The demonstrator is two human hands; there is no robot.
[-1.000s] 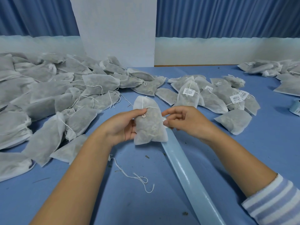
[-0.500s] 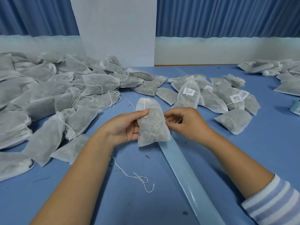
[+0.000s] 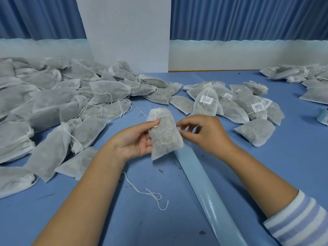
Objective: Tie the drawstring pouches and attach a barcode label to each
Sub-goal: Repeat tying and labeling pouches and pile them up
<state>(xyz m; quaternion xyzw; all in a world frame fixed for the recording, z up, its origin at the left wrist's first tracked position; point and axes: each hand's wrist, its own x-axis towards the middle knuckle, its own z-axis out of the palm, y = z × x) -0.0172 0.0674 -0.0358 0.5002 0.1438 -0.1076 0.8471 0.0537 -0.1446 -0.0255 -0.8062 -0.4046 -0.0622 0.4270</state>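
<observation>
Lying closest on the blue table [image 3: 292, 157] is a loose white string [image 3: 147, 193] with a loop in it, and beside it a long pale blue strip [image 3: 205, 190] runs away toward the hands. A striped sleeve [image 3: 300, 222] covers the right arm low in the corner. A little farther out, the left hand [image 3: 134, 141] holds one drawstring pouch [image 3: 165, 137] up off the table, with the thumb pressed on the front by the knot of its string and the fingers curled behind it. The pouch is white and see-through, full of dry bits, and its tied top points up. The right hand [image 3: 207, 134] is just beside the pouch at its right edge, and its thumb and first finger pinch a small white bit [image 3: 178, 128]; it is too small to tell if it is a label or a string end. To the left a big heap of pouches [image 3: 53, 107] with strings is spread out. Past the right hand sits a smaller bunch of pouches [image 3: 230, 107], and some of them have a barcode label [image 3: 206, 99] on them. One single pouch [image 3: 255, 132] lies near that bunch. At the right edge a pale blue roll [image 3: 323, 118] peeks in. More pouches [image 3: 292, 73] lie in the far right corner. At the back stand a white board [image 3: 124, 32] and a blue curtain [image 3: 248, 18]
</observation>
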